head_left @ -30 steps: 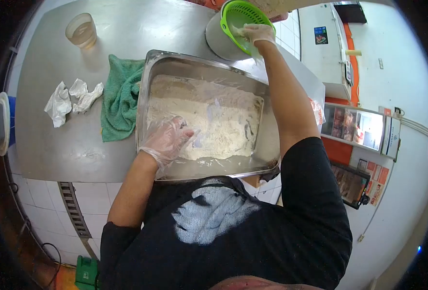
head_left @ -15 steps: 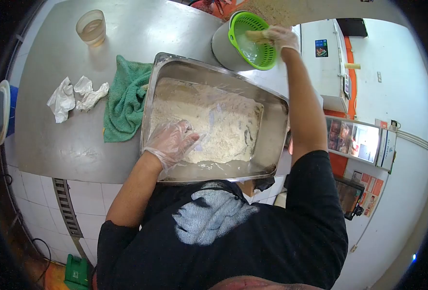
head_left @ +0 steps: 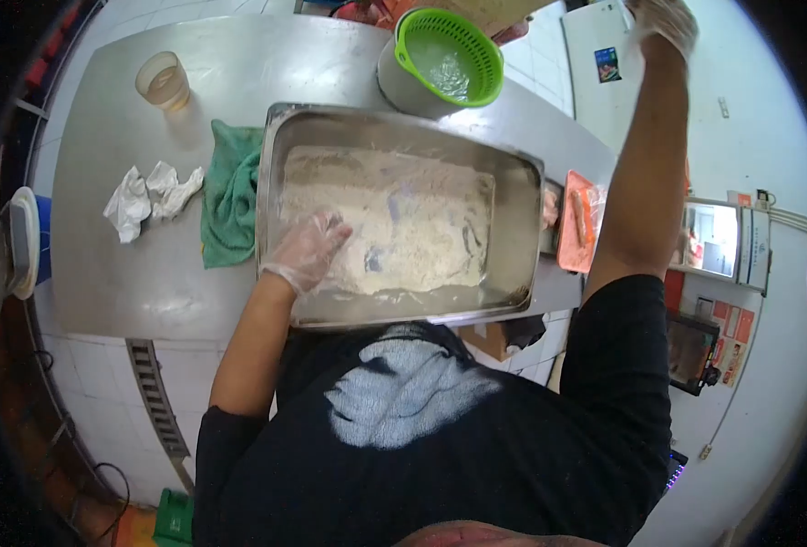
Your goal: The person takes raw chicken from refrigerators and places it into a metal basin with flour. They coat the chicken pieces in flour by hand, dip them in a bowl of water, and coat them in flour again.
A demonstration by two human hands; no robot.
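Note:
My left hand (head_left: 309,249), in a clear plastic glove, is over the left part of a deep metal tray (head_left: 518,228). Its fingers are curled, and whatever they hold, if anything, is hidden. Pale flour (head_left: 421,237) covers the tray's bottom, with a few bare streaks. My right hand (head_left: 668,27), gloved too, is raised at the upper right edge of view, its fingers blurred and partly cut off. Behind the tray, a green perforated basket (head_left: 494,77) sits in a pale round container (head_left: 392,82), with rippling water inside.
Left of the tray lies a green towel (head_left: 232,205), beside crumpled white tissues (head_left: 130,205). A translucent cup (head_left: 163,82) stands at the back left of the metal table (head_left: 102,273). To the right is an orange-red tray (head_left: 578,223) with something wrapped in it.
My right hand has moved from over the basket, where it held a yellowish piece, up to the right. The water ripples now. My left hand stays over the flour.

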